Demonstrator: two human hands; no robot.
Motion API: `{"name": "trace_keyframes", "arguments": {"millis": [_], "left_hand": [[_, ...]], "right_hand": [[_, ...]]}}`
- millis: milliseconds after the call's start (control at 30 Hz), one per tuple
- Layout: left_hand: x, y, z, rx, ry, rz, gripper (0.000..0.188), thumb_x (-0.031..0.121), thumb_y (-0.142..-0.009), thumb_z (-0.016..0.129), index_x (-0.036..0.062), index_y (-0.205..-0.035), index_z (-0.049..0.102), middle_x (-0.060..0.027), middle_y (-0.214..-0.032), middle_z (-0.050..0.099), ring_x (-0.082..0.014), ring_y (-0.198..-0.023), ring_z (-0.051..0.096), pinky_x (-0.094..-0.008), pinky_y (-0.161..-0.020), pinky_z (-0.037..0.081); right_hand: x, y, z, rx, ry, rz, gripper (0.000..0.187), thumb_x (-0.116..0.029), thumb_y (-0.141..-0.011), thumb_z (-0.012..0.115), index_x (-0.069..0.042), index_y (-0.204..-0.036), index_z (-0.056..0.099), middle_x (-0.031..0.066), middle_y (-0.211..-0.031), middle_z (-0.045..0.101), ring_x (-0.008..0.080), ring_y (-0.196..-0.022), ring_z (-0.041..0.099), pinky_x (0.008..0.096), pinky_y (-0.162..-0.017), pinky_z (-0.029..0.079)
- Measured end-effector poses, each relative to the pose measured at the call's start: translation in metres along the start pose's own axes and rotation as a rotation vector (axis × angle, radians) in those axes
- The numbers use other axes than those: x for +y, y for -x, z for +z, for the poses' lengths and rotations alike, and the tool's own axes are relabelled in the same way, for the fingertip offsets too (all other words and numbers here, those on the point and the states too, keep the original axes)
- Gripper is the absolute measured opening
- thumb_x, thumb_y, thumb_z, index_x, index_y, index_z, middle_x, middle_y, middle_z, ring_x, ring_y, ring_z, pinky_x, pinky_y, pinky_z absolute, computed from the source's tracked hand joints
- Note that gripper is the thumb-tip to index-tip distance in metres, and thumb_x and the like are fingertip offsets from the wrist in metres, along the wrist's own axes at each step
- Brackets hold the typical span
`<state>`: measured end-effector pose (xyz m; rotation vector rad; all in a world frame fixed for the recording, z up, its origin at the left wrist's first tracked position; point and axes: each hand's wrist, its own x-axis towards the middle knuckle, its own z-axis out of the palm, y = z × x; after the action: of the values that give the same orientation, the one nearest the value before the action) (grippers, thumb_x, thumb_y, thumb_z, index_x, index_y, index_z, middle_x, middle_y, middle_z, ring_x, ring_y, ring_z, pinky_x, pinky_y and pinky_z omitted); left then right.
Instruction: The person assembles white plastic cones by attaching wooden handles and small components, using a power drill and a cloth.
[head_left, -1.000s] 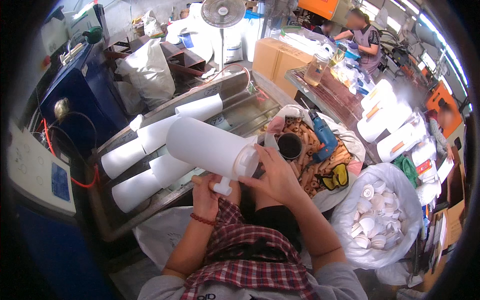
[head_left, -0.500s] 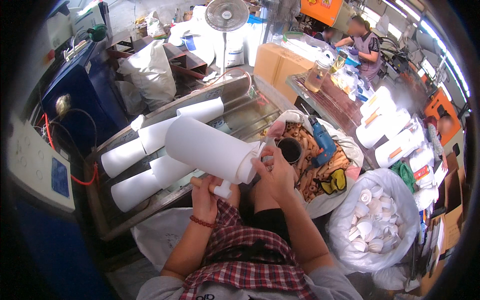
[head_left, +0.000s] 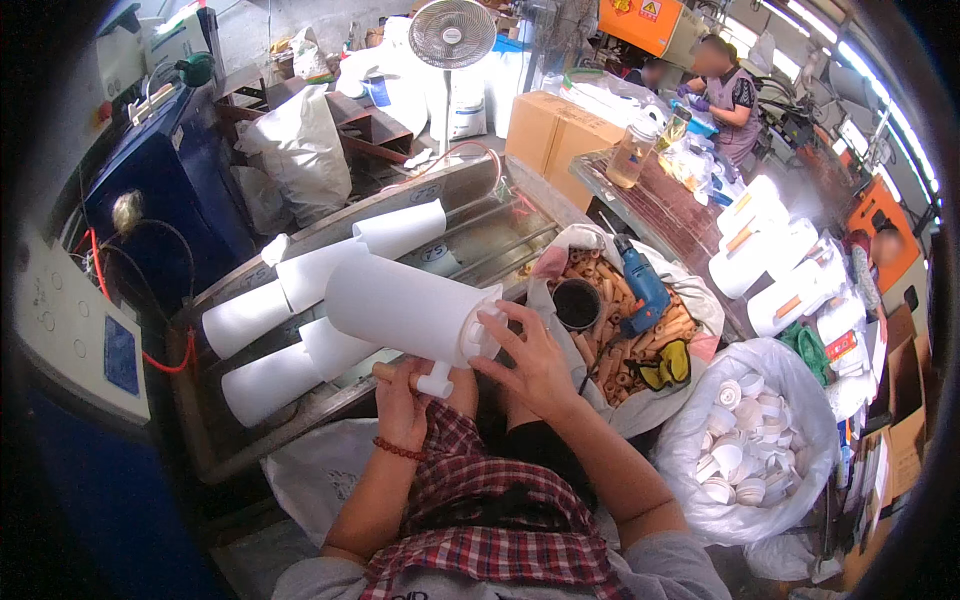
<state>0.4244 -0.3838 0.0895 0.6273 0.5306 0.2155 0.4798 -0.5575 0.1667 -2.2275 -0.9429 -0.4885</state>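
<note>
A large white plastic cylinder point(head_left: 400, 312) lies tilted across my lap, with a white fitting point(head_left: 437, 380) and a wooden handle point(head_left: 383, 371) sticking out at its lower side. My left hand point(head_left: 401, 400) is wrapped round this handle, just under the cylinder. At the cylinder's right end, a white cap point(head_left: 482, 338) sits against the rim. My right hand point(head_left: 525, 358) grips this cap, thumb below and fingers spread over the end. Its inner side is turned away from view.
Several white cylinders point(head_left: 262, 382) lie on a metal-framed trough point(head_left: 200, 440). To the right, a sack holds wooden handles point(head_left: 655, 345), a blue drill point(head_left: 645, 292) and a dark cup point(head_left: 577, 302). A plastic bag point(head_left: 680, 470) contains white caps. A co-worker point(head_left: 730, 95) stands beyond the table point(head_left: 640, 215).
My right hand has shifted slightly left and down, its fingers now spread over the cap, which sits closer against the cylinder's end. The cylinder and my left hand moved slightly left.
</note>
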Motion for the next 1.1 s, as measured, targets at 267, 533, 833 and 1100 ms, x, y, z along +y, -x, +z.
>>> {"name": "trace_keyframes", "arguments": {"millis": [267,533,833,1100], "left_hand": [[0.01,0.002,-0.006,0.005,-0.086,-0.031,0.018,0.014,-0.087,0.057,0.0011,-0.099,0.057,-0.0095,-0.094,0.063,-0.0173,-0.082,0.064,-0.029,-0.062,0.056],[0.01,-0.01,-0.023,-0.122,-0.045,-0.104,0.017,0.015,-0.087,0.056,0.0025,-0.098,0.058,-0.0082,-0.093,0.063,-0.017,-0.083,0.063,-0.0302,-0.065,0.055],[0.014,-0.009,-0.028,-0.133,-0.053,-0.214,0.015,0.014,-0.088,0.055,0.0037,-0.099,0.056,-0.008,-0.095,0.062,-0.0185,-0.09,0.062,-0.0338,-0.072,0.055],[0.01,0.004,-0.017,-0.071,0.028,-0.074,0.014,0.013,-0.088,0.056,0.0032,-0.097,0.053,-0.0091,-0.096,0.061,-0.02,-0.089,0.062,-0.0334,-0.07,0.056]], "right_hand": [[0.013,0.006,0.009,-0.089,0.214,-0.327,0.043,-0.015,-0.071,0.071,-0.015,-0.113,0.06,0.0093,-0.122,0.048,0.034,-0.116,0.047,0.0382,-0.088,0.048],[0.034,-0.005,-0.003,-0.263,0.229,-0.802,0.04,-0.011,-0.075,0.056,-0.004,-0.114,0.058,0.0112,-0.13,0.045,0.035,-0.128,0.037,0.0396,-0.099,0.042],[0.033,-0.028,-0.022,-0.45,0.2,-1.096,0.045,-0.015,-0.072,0.059,0.002,-0.114,0.057,0.0121,-0.126,0.05,0.0333,-0.126,0.04,0.0416,-0.101,0.04],[0.002,-0.047,-0.025,-0.239,0.418,-0.027,0.04,-0.015,-0.078,0.057,-0.006,-0.117,0.051,0.0115,-0.104,0.057,0.0281,-0.09,0.06,0.0407,-0.073,0.049]]}}
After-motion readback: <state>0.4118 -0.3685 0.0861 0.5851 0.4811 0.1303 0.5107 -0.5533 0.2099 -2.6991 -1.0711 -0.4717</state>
